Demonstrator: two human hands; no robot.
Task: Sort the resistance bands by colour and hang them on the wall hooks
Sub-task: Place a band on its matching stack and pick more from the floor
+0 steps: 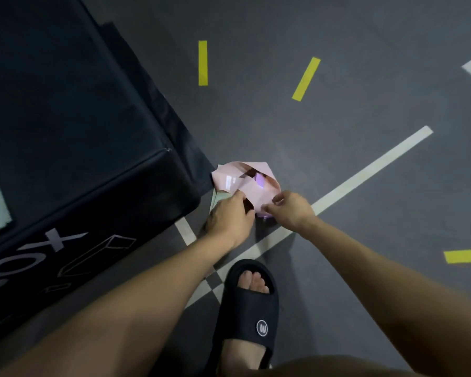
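Both pinching mid-frame: left hand (230,216) and right hand (290,210) on pink bands (246,180). Could've dragged purple (261,181) and green (220,198) along, all tangled.

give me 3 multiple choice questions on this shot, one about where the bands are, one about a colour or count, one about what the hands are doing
1. Where does the pile of bands lie?
A. on the black box
B. on the floor by the box corner
C. on a wall hook

2. How many yellow tape strips mark the floor?
A. one
B. three
C. five

3. What are the hands doing?
A. both at the pink band
B. both hanging idle
C. one on the box

Answers:
1 B: the pile sits on the grey floor beside the black box.
2 B: three strips show.
3 A: the left hand and right hand pinch the pink band's near edge.
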